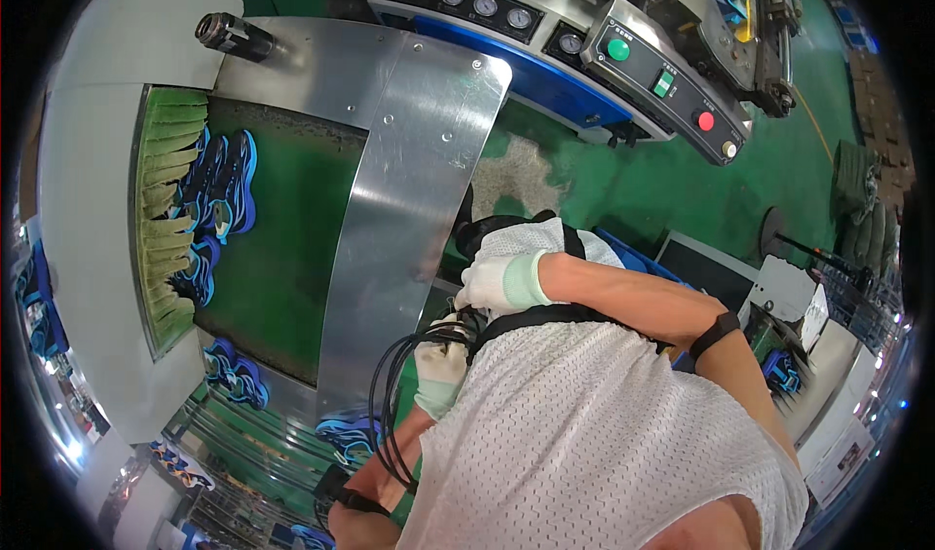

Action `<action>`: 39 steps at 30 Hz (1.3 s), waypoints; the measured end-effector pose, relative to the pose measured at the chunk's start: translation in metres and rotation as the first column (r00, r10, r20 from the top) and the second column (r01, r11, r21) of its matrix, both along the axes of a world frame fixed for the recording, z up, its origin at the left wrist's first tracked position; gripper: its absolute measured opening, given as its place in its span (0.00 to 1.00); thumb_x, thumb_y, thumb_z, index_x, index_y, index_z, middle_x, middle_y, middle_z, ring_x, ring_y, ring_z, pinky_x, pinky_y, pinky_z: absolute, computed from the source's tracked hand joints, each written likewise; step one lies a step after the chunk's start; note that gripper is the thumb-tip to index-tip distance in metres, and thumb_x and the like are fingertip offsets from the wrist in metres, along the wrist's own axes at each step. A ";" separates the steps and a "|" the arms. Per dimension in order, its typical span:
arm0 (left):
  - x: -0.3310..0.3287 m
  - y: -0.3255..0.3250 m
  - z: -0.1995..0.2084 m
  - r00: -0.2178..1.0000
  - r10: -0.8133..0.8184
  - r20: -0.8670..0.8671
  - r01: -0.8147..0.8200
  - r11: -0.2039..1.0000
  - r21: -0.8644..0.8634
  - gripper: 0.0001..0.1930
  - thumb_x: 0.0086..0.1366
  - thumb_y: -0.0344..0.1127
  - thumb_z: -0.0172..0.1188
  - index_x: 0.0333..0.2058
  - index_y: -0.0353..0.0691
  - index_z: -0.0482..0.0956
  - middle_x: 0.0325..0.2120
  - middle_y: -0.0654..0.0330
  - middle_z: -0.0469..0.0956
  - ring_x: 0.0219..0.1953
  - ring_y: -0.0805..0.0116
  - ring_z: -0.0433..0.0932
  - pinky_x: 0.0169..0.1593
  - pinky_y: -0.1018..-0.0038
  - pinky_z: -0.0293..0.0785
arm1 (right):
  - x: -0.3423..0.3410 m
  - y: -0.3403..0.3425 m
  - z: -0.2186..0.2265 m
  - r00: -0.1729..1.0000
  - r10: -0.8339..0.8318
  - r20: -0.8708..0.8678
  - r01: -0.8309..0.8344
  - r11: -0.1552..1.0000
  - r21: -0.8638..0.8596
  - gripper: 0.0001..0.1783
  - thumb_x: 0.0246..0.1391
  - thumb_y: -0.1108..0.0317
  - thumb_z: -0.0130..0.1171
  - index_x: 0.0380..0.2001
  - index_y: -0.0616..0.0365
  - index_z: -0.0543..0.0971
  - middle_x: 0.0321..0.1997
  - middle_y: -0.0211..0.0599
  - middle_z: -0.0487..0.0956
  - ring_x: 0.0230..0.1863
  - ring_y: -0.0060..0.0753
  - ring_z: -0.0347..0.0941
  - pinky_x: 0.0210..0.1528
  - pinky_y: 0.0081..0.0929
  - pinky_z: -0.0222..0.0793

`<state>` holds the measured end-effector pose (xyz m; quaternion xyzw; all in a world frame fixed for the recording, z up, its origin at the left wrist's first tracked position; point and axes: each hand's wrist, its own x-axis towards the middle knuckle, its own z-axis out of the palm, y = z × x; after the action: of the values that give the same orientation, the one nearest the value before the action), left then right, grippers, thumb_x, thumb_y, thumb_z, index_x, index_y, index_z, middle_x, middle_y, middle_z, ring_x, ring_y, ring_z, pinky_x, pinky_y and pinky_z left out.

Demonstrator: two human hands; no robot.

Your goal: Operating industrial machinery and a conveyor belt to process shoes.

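At my waist, both hands come together in white knit gloves with pale green cuffs. My left hand point(443, 360) is closed around a bundle of thin black cables point(382, 394), which loop down beside my forearm. Just above it, my right hand point(490, 283) bends inward with its fingers curled together against the left one. What those right fingertips pinch is too small to make out. A black strap point(531, 318) circles my waist over the white mesh shirt point(604, 423), directly beside both hands.
To the left, dark shoes with blue soles point(234, 185) lie on a green conveyor belt point(287, 248) by a strip curtain point(168, 219). A metal ledge point(390, 199) borders it. Ahead stands a machine with a button panel point(667, 82). A black cylinder point(234, 37) rests on the far ledge.
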<state>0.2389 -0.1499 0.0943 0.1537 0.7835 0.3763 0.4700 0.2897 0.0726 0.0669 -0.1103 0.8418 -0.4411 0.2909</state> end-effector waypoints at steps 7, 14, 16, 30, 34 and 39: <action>-0.007 -0.019 -0.022 0.832 -0.368 -0.416 0.431 0.900 0.068 0.07 0.54 0.25 0.56 0.31 0.34 0.81 0.31 0.48 0.82 0.29 0.56 0.82 0.32 0.63 0.77 | -0.003 -0.010 0.007 0.993 0.117 -0.025 -0.112 0.981 0.159 0.20 0.48 0.69 0.65 0.48 0.51 0.83 0.45 0.46 0.81 0.49 0.52 0.80 0.50 0.45 0.77; -0.012 -0.027 -0.036 0.507 -0.606 -0.613 0.741 0.670 -0.049 0.10 0.62 0.24 0.53 0.38 0.33 0.82 0.37 0.48 0.83 0.38 0.50 0.83 0.41 0.65 0.78 | -0.004 -0.022 -0.003 0.979 0.202 -0.004 -0.195 0.951 0.239 0.13 0.47 0.69 0.65 0.38 0.54 0.86 0.40 0.47 0.85 0.46 0.53 0.82 0.46 0.44 0.79; -0.007 -0.031 -0.041 0.845 -0.416 -0.336 0.488 0.857 0.167 0.11 0.63 0.27 0.54 0.42 0.32 0.81 0.35 0.49 0.83 0.38 0.50 0.82 0.42 0.61 0.78 | -0.006 -0.024 -0.004 0.977 0.207 -0.059 -0.189 0.957 0.221 0.10 0.47 0.70 0.64 0.35 0.57 0.86 0.39 0.48 0.85 0.45 0.53 0.82 0.45 0.43 0.80; -0.009 -0.042 -0.026 0.546 -0.661 -0.515 0.707 0.693 -0.141 0.16 0.59 0.34 0.59 0.45 0.38 0.81 0.43 0.53 0.80 0.46 0.54 0.79 0.46 0.63 0.77 | -0.005 -0.033 0.001 0.967 0.244 -0.072 -0.232 0.961 0.148 0.13 0.43 0.72 0.64 0.35 0.60 0.86 0.40 0.51 0.84 0.45 0.55 0.82 0.46 0.45 0.78; -0.012 -0.035 -0.021 0.497 -0.651 -0.574 0.751 0.654 -0.091 0.17 0.55 0.36 0.60 0.44 0.40 0.82 0.39 0.56 0.82 0.45 0.56 0.79 0.42 0.63 0.78 | -0.006 -0.031 0.008 0.962 0.261 -0.080 -0.249 0.959 0.132 0.13 0.45 0.72 0.64 0.37 0.59 0.86 0.43 0.52 0.82 0.48 0.55 0.80 0.48 0.45 0.78; -0.002 -0.033 -0.008 0.899 -0.336 -0.280 0.365 0.929 0.056 0.10 0.66 0.26 0.54 0.44 0.32 0.80 0.42 0.50 0.81 0.44 0.56 0.82 0.47 0.68 0.78 | -0.009 -0.026 0.000 0.974 0.223 -0.038 -0.221 0.974 0.055 0.15 0.48 0.70 0.62 0.42 0.57 0.85 0.44 0.52 0.82 0.48 0.54 0.80 0.50 0.45 0.77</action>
<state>0.2366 -0.1834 0.0864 0.3662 0.7776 0.3028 0.4118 0.2805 0.0470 0.0672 -0.2062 0.8411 -0.3821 0.3225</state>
